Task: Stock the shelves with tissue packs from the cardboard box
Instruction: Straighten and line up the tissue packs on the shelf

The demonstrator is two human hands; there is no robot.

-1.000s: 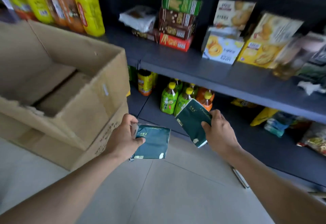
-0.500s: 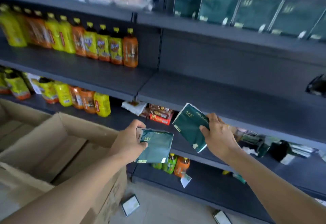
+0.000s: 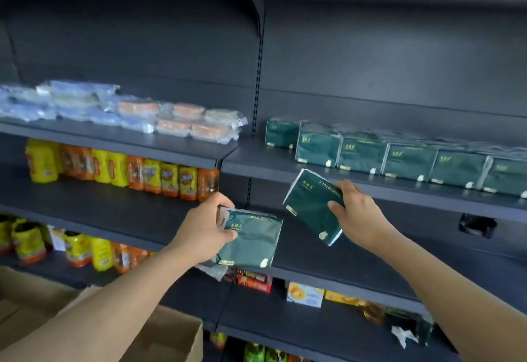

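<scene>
Both hands up: left grip (image 3: 208,227) pinches one tissue pack (image 3: 251,240), right grip (image 3: 356,213) clamps another pack (image 3: 312,207). Shelf row (image 3: 399,159) waits just above; best slide them in upright, labels out.

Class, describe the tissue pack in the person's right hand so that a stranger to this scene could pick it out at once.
Find the dark shelf carrying a row of green tissue packs. Just below its front edge, the right hand grips one green tissue pack. Unlike the shelved row, it is tilted in mid-air, and it sits higher than the flatter pack in the left hand.
</scene>
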